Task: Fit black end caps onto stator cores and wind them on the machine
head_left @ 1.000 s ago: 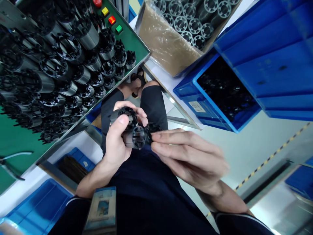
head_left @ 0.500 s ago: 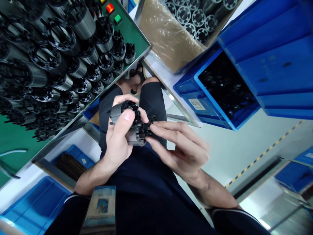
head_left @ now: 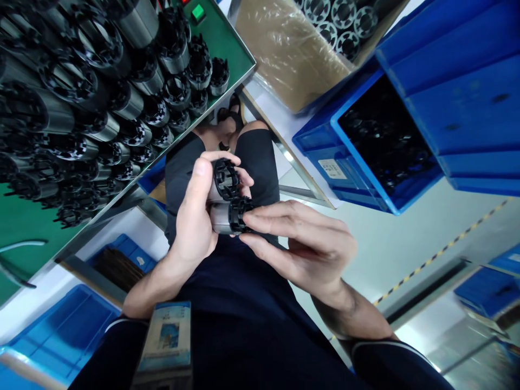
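Changing within half a second: black toothed ring (head_left: pixel 236 215), previously askew, is now lined up against the lower metal cylinder (head_left: pixel 220 219); seating is seemingly begun, depth untold. Lower and upper metal cylinder (head_left: pixel 215 190) are clasped by the left grip (head_left: pixel 195 222), ring pinched by the right grip (head_left: pixel 306 244), off the counter's (head_left: pixel 240 54) corner.

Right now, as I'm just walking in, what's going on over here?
A person's left hand holds two metal cylinders side by side, each with a black toothed end. The right hand has its fingertips at the black toothed piece on the nearer cylinder. Many similar cylinders with black ends stand on the green bench. Across from it are a blue bin of dark pieces and a cardboard box of tubes.
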Tool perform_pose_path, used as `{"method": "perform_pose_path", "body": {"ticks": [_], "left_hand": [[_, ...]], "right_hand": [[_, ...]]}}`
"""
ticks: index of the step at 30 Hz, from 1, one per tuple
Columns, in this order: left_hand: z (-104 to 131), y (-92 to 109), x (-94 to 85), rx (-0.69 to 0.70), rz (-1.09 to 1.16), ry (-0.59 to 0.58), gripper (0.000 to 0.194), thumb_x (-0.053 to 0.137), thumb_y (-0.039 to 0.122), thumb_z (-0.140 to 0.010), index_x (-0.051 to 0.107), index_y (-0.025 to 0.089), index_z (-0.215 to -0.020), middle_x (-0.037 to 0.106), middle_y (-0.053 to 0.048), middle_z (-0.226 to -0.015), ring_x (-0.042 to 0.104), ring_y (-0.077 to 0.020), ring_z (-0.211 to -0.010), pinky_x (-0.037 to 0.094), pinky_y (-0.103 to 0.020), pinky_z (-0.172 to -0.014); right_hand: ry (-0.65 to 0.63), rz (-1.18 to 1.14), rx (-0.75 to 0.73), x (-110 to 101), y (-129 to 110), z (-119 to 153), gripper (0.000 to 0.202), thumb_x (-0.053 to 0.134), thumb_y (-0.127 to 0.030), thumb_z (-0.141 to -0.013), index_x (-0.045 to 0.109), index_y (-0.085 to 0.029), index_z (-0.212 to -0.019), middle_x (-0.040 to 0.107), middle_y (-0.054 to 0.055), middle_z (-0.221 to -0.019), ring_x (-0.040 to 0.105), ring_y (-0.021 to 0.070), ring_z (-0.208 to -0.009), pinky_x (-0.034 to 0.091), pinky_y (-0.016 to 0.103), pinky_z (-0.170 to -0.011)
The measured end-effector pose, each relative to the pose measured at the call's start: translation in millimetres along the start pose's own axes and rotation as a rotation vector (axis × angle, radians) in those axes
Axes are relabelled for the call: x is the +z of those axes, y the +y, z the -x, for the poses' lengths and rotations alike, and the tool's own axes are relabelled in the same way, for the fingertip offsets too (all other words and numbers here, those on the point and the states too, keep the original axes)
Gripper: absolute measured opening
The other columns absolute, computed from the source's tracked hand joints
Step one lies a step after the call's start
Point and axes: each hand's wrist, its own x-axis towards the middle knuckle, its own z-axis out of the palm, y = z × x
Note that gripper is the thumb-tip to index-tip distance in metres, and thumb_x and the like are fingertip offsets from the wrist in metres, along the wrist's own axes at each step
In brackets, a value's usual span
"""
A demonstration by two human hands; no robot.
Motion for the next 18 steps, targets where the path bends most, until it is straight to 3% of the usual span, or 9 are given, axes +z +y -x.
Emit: {"method": "perform_pose_path", "body": {"ticks": [5,9,11,14,18], "left_hand": [[-1.0,-6.2,-4.9,0.008,-0.156,0.033,0.056,0.067,0.082,-0.117,0.076,0.027,-0.119,0.08,-0.006,-0.101,0.081,-0.0236,-0.089,0.072,-0.038,-0.085],[-0.2,-6.2,-7.2,0.004,-0.116,-0.025,0.053,0.073,0.079,-0.116,0.077,0.027,-0.119,0.078,-0.005,-0.103,0.079,-0.0217,-0.089,0.07,-0.035,-0.085],[0.0,-2.9,-6.2,-0.019,-0.074,-0.06,0.052,0.076,0.078,-0.115,0.078,0.027,-0.118,0.078,-0.005,-0.104,0.078,-0.0206,-0.089,0.07,-0.033,-0.084],[-0.6,4.2,-5.0,-0.032,-0.024,-0.082,0.051,0.085,0.077,-0.109,0.082,0.026,-0.112,0.078,-0.005,-0.103,0.076,-0.0189,-0.087,0.069,-0.029,-0.081],[-2.2,6.5,-16.1,-0.047,-0.036,-0.035,0.053,0.084,0.08,-0.107,0.083,0.026,-0.108,0.074,-0.004,-0.094,0.072,-0.0194,-0.084,0.067,-0.029,-0.078]], "right_hand": [[0.013,0.016,0.06,-0.8,-4.5,4.6,0.038,0.095,-0.011,-0.104,0.095,-0.032,-0.135,0.095,0.004,-0.115,0.091,0.02,-0.088,0.081,0.032,-0.082],[0.004,-0.066,0.114,0.9,-4.5,4.9,0.048,0.097,-0.005,-0.1,0.095,-0.031,-0.14,0.094,0.004,-0.117,0.09,0.018,-0.093,0.079,0.03,-0.088],[-0.029,-0.148,0.135,7.2,0.2,6.4,0.044,0.099,-0.01,-0.101,0.095,-0.031,-0.139,0.093,0.003,-0.114,0.089,0.0165,-0.093,0.078,0.029,-0.091],[0.003,-0.227,0.134,20.7,11.1,11.5,0.034,0.108,-0.029,-0.099,0.098,-0.031,-0.131,0.086,0.003,-0.114,0.085,0.016,-0.094,0.077,0.03,-0.093],[0.06,-0.138,0.051,19.3,21.1,13.1,0.042,0.111,-0.037,-0.094,0.097,-0.032,-0.133,0.075,0.007,-0.129,0.082,0.0185,-0.106,0.077,0.032,-0.099]]}}
